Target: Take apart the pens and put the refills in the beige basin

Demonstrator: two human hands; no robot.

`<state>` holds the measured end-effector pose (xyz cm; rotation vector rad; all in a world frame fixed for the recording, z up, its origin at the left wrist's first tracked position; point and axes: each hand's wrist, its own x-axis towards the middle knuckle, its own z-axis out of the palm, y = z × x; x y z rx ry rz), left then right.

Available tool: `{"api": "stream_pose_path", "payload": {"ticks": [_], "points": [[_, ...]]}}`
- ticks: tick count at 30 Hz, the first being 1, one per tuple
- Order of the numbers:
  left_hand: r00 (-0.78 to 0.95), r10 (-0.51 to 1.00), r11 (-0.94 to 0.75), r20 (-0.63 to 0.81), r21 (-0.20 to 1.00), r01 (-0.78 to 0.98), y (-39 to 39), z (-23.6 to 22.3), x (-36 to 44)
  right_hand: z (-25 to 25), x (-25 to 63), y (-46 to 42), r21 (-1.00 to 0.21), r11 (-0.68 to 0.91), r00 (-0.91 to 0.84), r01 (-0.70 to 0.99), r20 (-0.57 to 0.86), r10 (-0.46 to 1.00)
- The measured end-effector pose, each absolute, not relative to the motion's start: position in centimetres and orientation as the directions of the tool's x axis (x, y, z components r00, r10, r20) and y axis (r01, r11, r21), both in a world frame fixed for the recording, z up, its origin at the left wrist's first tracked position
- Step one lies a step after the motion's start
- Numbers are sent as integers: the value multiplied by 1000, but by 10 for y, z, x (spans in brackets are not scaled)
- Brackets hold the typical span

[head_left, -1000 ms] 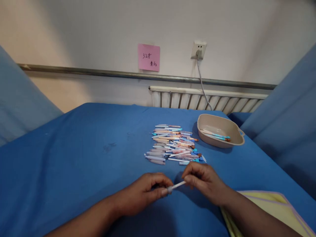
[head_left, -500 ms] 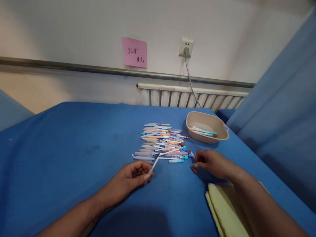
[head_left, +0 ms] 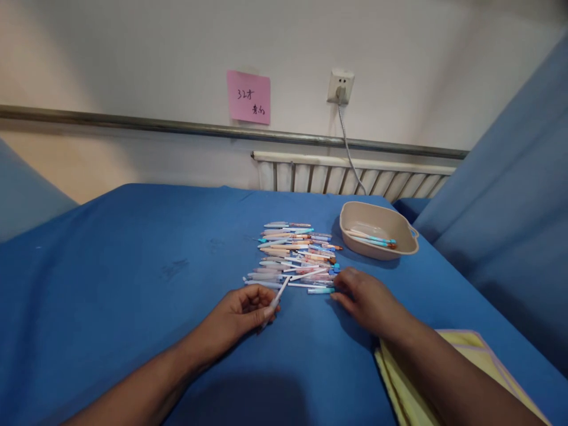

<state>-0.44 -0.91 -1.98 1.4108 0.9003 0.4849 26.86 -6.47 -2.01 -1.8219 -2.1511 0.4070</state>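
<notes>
My left hand (head_left: pixel 249 312) is closed on a pale grey pen barrel with a white refill (head_left: pixel 283 288) sticking out of it. The refill tilts up and right, and its far end overlaps the near edge of a pile of pen parts (head_left: pixel 275 276). My right hand (head_left: pixel 361 300) is at the pile's near right corner. Its thumb and forefinger are apart around the end of a clear and teal pen barrel (head_left: pixel 320 290); I see no firm grip on it. Grey barrels lie mostly at the pile's left, with white refills and patterned, blue and brown pieces towards the right.
A beige plastic basin (head_left: pixel 379 255) with several pens (head_left: pixel 375 239) in it stands right of the pile. Under my right forearm lies a folded yellow cloth (head_left: pixel 464 340). The blue sheet (head_left: pixel 110 284) covers the table; a blue curtain (head_left: pixel 510 177) hangs at right.
My right hand has let go of the refill end and moved right, then in to the pile's corner. A brown piece seen beside it is now hidden. My left hand turned the refill upward.
</notes>
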Motion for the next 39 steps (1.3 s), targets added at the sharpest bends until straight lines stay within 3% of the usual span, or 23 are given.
{"api": "stream_pose_path", "payload": {"ticks": [3,8,17,20,23,26,29,33,39], "points": [[586,769,161,-255,965,209,-10,-19,-3,-21,255,-62,-328,233,-210,916,105,972],[583,769,192,-261,965,179,-10,-18,-2,-23,244,-62,-200,282,-281,938,31,959],[570,788,177,-231,973,149,-11,-21,-3,-24,244,-64,-131,314,-314,940,19,949],[561,791,180,-247,968,173,-12,-20,-3,-28,245,-67,-270,305,-295,913,81,952],[567,785,192,-251,968,162,-13,-19,-3,-35,246,-69,-530,302,-247,792,174,953],[588,768,209,-253,967,144,-13,-17,-3,-40,244,-69,-785,280,-164,553,228,960],[591,761,207,-267,964,169,-14,-14,-3,-41,243,-66,-960,181,-93,212,165,982],[602,756,146,-257,963,227,-17,-15,-2,-40,246,-61,-986,46,-120,-159,65,991],[675,699,70,-238,961,266,-20,-21,0,-40,244,-62,-941,-36,-126,-336,6,992]]}}
